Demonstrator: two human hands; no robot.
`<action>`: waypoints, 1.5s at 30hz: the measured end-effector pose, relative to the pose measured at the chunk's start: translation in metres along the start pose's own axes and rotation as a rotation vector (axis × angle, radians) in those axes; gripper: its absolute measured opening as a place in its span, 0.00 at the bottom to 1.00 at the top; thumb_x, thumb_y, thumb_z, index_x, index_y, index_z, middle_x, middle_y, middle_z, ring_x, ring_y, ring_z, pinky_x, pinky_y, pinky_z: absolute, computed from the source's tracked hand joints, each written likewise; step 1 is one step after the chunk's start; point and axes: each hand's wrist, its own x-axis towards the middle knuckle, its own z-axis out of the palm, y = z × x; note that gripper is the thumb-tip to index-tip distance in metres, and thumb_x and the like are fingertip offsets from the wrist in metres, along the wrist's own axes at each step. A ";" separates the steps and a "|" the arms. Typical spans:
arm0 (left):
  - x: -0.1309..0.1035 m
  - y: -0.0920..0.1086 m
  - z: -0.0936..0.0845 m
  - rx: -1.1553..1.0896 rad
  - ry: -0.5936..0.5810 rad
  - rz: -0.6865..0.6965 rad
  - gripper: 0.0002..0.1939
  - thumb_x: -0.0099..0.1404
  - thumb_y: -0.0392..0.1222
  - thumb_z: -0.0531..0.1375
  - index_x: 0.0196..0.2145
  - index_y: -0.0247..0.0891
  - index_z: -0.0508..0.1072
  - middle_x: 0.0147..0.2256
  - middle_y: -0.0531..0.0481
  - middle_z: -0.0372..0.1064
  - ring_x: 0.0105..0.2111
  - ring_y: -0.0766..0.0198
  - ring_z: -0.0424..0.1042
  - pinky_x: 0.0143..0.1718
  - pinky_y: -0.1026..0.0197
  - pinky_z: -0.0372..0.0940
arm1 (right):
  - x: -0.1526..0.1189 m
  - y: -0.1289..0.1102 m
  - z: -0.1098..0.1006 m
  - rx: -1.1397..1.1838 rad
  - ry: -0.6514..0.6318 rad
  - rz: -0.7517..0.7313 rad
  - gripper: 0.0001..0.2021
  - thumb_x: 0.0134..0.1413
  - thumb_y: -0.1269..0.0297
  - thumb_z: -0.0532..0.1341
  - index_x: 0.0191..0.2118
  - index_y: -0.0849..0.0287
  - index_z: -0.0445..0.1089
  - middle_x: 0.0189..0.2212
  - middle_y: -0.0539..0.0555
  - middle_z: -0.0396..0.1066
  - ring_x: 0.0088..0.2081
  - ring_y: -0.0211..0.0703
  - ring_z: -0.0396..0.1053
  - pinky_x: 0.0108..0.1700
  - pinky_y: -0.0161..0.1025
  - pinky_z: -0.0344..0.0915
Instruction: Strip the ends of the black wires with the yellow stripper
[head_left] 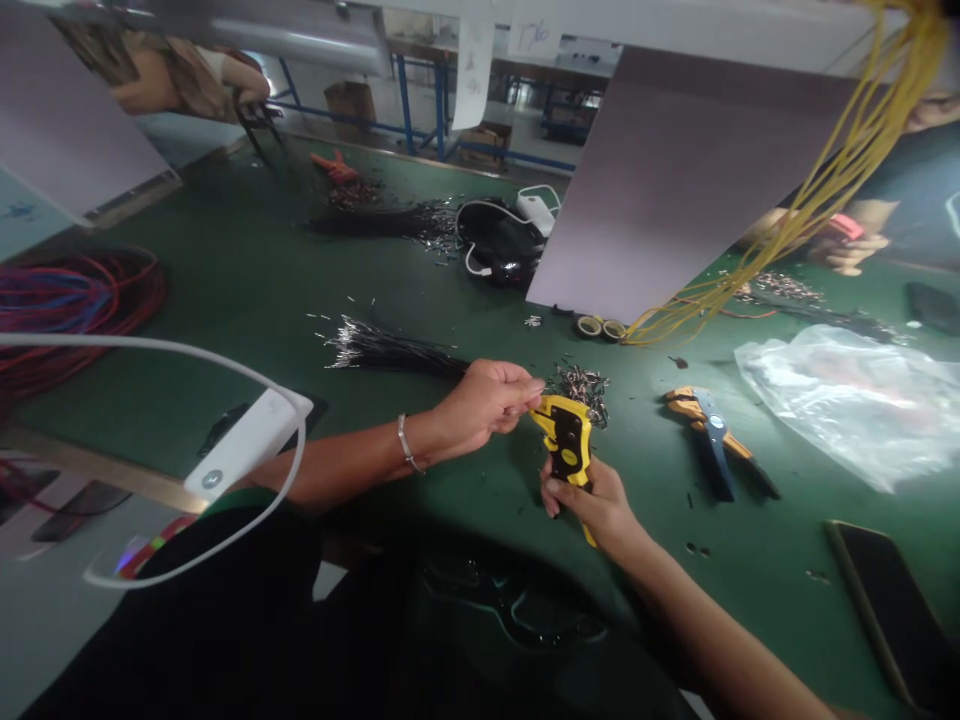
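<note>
My right hand (596, 500) is wrapped round the handles of a yellow and black wire stripper (568, 440), its head pointing up and to the left. At the tool's jaws, my left hand (491, 408) pinches a thin wire between thumb and fingers; very little of the wire shows. Left of that hand lies a bundle of black wires (397, 350) with bright metal ends, its right end hidden behind the hand. Just behind the stripper's head is a heap of small metal terminals (581, 388) on the green table (247, 270).
Orange and dark blue pliers (709, 430), a clear plastic bag (855, 400) and a phone (885, 610) lie to the right. Yellow wires (810, 220) hang down beside a grey panel (637, 180). A white cable (292, 470) loops above my left forearm. Another person's hand (855, 250) works at far right.
</note>
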 end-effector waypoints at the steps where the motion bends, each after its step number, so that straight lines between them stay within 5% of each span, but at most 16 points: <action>1: 0.001 0.001 -0.001 -0.004 0.006 0.004 0.15 0.62 0.36 0.62 0.19 0.32 0.67 0.16 0.57 0.54 0.14 0.80 0.47 0.16 0.67 0.37 | -0.001 -0.001 0.001 -0.003 0.001 -0.007 0.12 0.51 0.58 0.65 0.34 0.60 0.64 0.20 0.47 0.64 0.20 0.37 0.62 0.26 0.37 0.61; 8: 0.011 0.008 -0.015 -0.093 -0.073 -0.089 0.15 0.63 0.33 0.60 0.19 0.31 0.66 0.17 0.58 0.52 0.14 0.81 0.46 0.16 0.69 0.37 | -0.011 0.001 0.001 -0.086 -0.024 -0.010 0.10 0.53 0.60 0.63 0.35 0.60 0.65 0.22 0.48 0.65 0.22 0.38 0.62 0.27 0.37 0.61; 18: -0.004 -0.005 0.010 0.031 0.087 0.011 0.13 0.62 0.34 0.59 0.20 0.32 0.66 0.15 0.58 0.54 0.13 0.80 0.47 0.15 0.68 0.38 | 0.000 0.004 -0.001 -0.129 0.035 -0.029 0.12 0.52 0.57 0.63 0.35 0.60 0.65 0.20 0.48 0.66 0.21 0.38 0.63 0.27 0.37 0.62; 28: -0.024 -0.011 0.021 0.427 0.102 0.260 0.09 0.59 0.37 0.60 0.22 0.33 0.70 0.22 0.53 0.66 0.24 0.71 0.62 0.29 0.66 0.59 | -0.003 0.006 0.005 -0.375 0.107 -0.084 0.13 0.51 0.54 0.62 0.32 0.59 0.65 0.19 0.50 0.67 0.21 0.41 0.64 0.25 0.37 0.64; 41: -0.023 -0.004 0.012 0.508 -0.018 0.271 0.10 0.59 0.37 0.61 0.21 0.33 0.71 0.20 0.55 0.63 0.23 0.72 0.58 0.27 0.65 0.54 | -0.001 -0.002 0.005 -0.600 0.190 -0.111 0.12 0.48 0.53 0.59 0.29 0.57 0.66 0.17 0.50 0.68 0.19 0.43 0.65 0.23 0.38 0.64; 45: -0.012 -0.001 0.004 0.290 -0.085 0.144 0.12 0.57 0.40 0.63 0.20 0.33 0.68 0.19 0.56 0.61 0.18 0.75 0.51 0.20 0.65 0.45 | -0.002 0.002 0.000 -0.566 0.178 -0.082 0.13 0.49 0.52 0.60 0.32 0.57 0.66 0.18 0.50 0.68 0.20 0.43 0.65 0.24 0.39 0.64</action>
